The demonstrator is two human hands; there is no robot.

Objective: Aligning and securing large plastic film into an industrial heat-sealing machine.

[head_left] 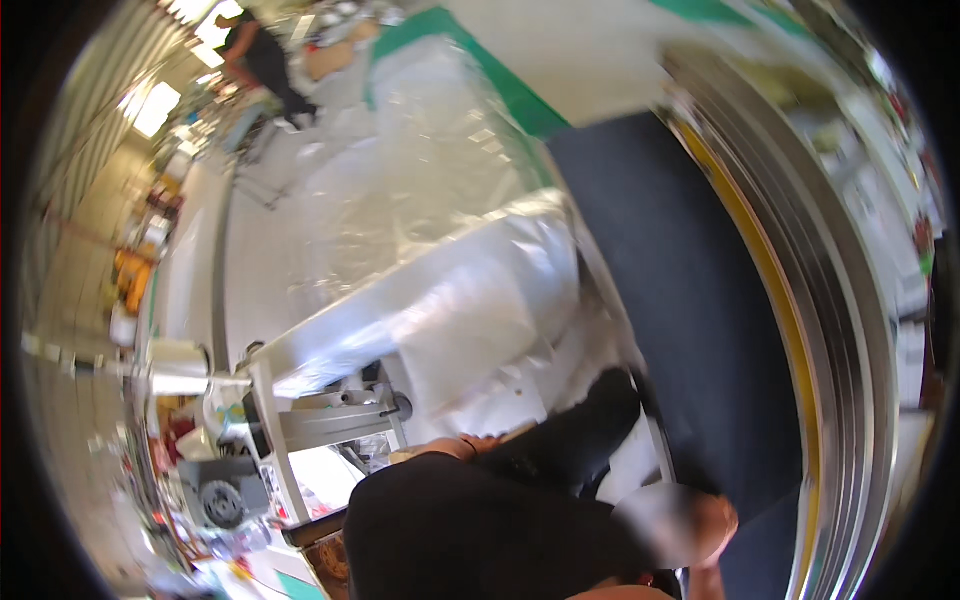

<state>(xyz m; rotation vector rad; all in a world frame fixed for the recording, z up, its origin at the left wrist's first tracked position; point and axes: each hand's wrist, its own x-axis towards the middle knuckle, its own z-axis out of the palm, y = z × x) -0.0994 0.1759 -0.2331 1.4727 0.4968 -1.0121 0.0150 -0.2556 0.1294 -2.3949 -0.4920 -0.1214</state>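
My left hand (482, 443) shows only in part, past the black cloth of my clothing. It is low near the pale sheet hanging from a wide roll of clear plastic film (440, 290), and its fingers are too small to read. At the lower right, my right hand (715, 528) is over the dark grey flat surface (690, 300), beside a pale, smeared round patch whose nature I cannot make out. That hand's fingers are blurred too. From the roll, a loose, shiny sheet of film (420, 150) spreads away over a long white table.
Green material (520, 90) borders the film. Along the right run a yellow strip (765, 250) and curved metal rails (840, 280). A white metal frame (268, 430) and a grey wheeled unit (222, 500) stand at left. Another person (262, 65) in dark clothes stands far left.
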